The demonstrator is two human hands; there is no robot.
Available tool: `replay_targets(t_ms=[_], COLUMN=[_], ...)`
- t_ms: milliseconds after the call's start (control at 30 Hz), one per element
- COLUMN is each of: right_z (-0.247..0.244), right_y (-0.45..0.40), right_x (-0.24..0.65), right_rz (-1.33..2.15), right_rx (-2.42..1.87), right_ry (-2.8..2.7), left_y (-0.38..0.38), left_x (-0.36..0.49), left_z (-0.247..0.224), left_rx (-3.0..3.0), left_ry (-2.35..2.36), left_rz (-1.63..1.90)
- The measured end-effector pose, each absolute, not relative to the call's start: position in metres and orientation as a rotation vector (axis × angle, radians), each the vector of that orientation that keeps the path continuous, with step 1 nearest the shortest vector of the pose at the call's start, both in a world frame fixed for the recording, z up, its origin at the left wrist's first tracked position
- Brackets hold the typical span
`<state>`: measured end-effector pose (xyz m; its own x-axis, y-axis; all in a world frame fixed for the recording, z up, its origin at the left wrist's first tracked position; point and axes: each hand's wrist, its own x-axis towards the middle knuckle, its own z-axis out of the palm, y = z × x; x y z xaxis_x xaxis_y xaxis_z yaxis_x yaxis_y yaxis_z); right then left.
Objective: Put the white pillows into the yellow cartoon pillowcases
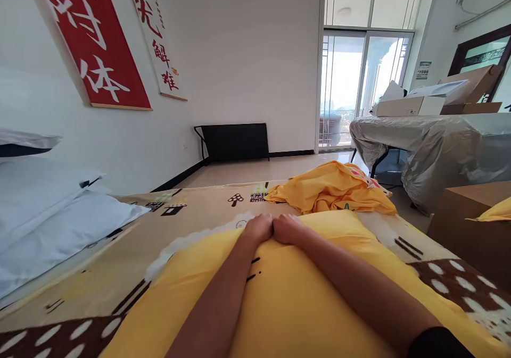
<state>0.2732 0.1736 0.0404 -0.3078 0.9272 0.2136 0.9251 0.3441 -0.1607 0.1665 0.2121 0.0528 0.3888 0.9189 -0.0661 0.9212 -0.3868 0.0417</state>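
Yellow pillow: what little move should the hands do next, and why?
Maybe slide the left hand and right hand apart along the far edge of the yellow pillow: both look closed side by side near that edge's middle, and no hand is at either far corner.

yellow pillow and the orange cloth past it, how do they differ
The yellow pillow is plump and spread broad; the orange cloth lies in a crumpled heap. The left hand and right hand hold the pillow's far edge; neither touches the cloth. Pillow and cloth both rest on patterned bedding.
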Motion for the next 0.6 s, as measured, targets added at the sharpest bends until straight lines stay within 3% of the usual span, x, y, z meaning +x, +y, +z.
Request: replay_targets(t_ms=[167,367,600], right_z=[-0.003,0.002,-0.003], right_y=[0.184,0.186,0.177], right_x=[0.278,0.304,0.375], right_rz=[0.038,0.044,0.272], right_rx=[-1.747,-1.773,-1.650], right_ry=[-2.383,-2.344,-2.241], left_y=[0.215,0.229,0.226], left_x=[0.160,0.142,0.050], left_z=[0.003,0.014,0.021], left_rx=[2.475,2.410,2.295], left_ry=[1.684,1.658,1.540], left_rz=[0.024,0.141,0.250])
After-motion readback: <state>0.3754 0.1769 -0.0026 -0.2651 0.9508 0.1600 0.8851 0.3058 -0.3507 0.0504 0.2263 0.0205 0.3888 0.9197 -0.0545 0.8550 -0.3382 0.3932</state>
